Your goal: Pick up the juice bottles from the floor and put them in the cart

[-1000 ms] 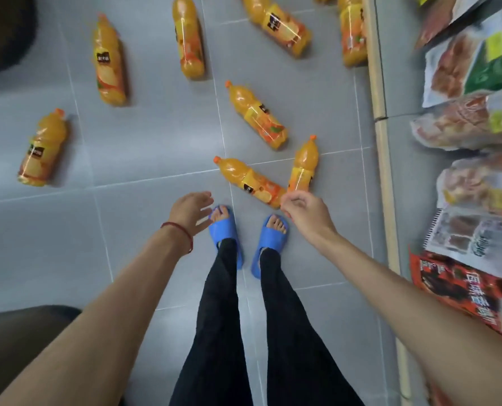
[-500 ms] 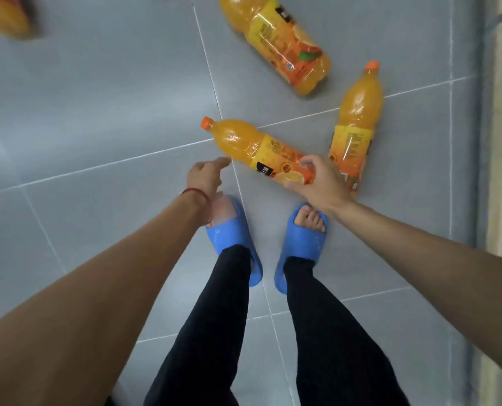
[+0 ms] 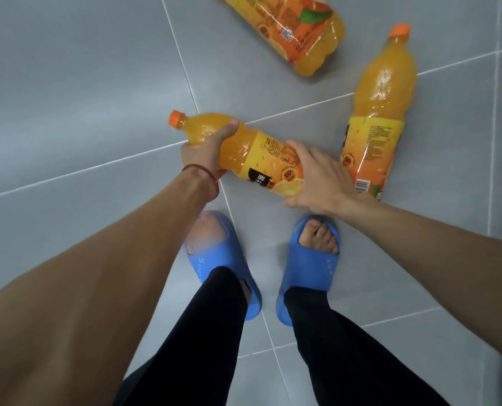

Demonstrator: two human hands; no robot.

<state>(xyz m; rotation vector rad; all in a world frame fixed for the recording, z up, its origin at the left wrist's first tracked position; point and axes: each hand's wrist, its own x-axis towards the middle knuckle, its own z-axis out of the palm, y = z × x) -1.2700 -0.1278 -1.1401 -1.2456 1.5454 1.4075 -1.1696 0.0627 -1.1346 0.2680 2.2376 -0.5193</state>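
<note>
Standing on the grey tiled floor [image 3: 82, 98], the person shows black trouser legs and two blue slippers, the left slipper [image 3: 214, 259] and the right slipper [image 3: 311, 268] set side by side. Just beyond the toes, both arms reach down to one juice bottle [image 3: 255, 150], which lies roughly level with its orange cap [image 3: 176, 118] pointing left. The left hand [image 3: 203, 153], with a red string bracelet [image 3: 203, 171] on its wrist, curls round the bottle's upper part just below the neck, thumb over the top. The right hand [image 3: 317, 177] wraps round the labelled base end, its fingers curved over the far side. Whether the bottle has left the tiles cannot be told. Just beside the right hand, a second bottle [image 3: 381, 112] lies on the floor with its cap pointing away from the person. Farther off, at the top edge, a third bottle [image 3: 299, 30] lies on the tiles, only its labelled lower part in view. No cart shows here.
</note>
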